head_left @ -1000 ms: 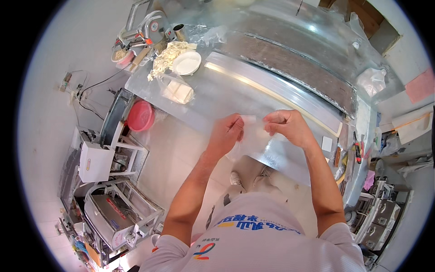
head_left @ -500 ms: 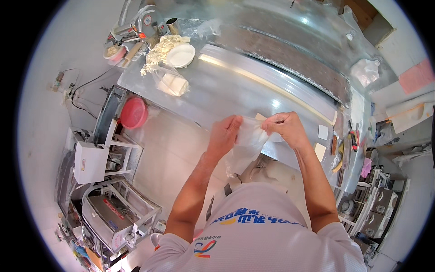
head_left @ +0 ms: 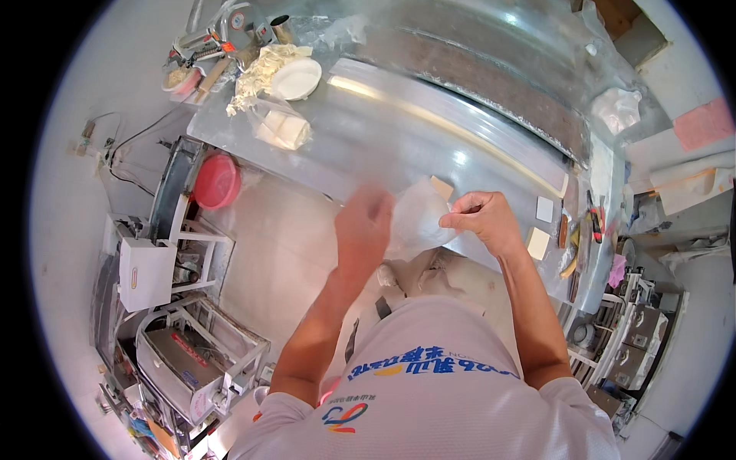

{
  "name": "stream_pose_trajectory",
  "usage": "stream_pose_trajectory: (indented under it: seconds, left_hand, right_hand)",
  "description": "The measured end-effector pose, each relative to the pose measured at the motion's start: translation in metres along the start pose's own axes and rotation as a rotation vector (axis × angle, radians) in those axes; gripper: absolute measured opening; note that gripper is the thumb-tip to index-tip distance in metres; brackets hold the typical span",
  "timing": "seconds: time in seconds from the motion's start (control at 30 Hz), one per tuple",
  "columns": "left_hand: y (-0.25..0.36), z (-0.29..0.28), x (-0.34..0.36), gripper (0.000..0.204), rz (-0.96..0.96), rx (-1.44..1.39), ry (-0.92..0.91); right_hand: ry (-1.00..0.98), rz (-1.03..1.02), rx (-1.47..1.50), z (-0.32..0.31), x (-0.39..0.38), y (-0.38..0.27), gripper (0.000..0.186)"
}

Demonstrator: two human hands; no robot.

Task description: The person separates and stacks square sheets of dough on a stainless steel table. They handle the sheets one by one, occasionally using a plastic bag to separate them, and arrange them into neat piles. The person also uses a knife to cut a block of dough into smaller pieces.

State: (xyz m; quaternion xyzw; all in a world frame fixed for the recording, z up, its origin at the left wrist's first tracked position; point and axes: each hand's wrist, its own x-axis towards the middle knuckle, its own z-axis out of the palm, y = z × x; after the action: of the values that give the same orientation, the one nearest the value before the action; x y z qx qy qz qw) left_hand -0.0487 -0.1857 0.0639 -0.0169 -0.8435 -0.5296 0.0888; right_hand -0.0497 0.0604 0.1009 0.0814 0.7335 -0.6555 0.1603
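A thin clear plastic bag [head_left: 420,218] hangs puffed out between my hands at the near edge of the metal table [head_left: 349,157]. My right hand [head_left: 484,218] pinches the bag's right edge between thumb and fingers. On the bag's other side, my left hand [head_left: 364,222] is smeared by motion. Whether its fingers grip the film is unclear. Just behind the bag, a small tan flat piece [head_left: 441,188] lies on the tabletop.
At the back left are a white plate [head_left: 297,80], a pile of pale yellow strips [head_left: 261,73] and a bagged pale block [head_left: 284,130]. A long pale strip [head_left: 452,123] crosses the table. Tools [head_left: 594,218] lie at right. A pink basin [head_left: 217,182] sits lower left.
My left hand has shifted slightly left and blurred. The bag, earlier gathered and stretched between both hands, is now puffed out wider. My right hand keeps its pinch.
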Motion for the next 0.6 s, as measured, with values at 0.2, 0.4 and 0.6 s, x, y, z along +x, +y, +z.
stream_pose_trajectory:
  seconds: [0.2, 0.4, 0.6]
  left_hand:
    - [0.037, 0.015, -0.034, 0.028, -0.490, -0.625, -0.363]
    - [0.026, 0.013, -0.034, 0.026, -0.501, -0.564, -0.358]
    - [0.009, 0.013, -0.031, 0.022, -0.505, -0.579, -0.348]
  right_hand:
    - [0.019, -0.057, -0.155, 0.021, -0.013, 0.007, 0.024]
    - [0.002, -0.031, -0.181, 0.033, -0.017, 0.018, 0.022]
    - [-0.078, 0.064, 0.054, 0.031, -0.017, 0.021, 0.019]
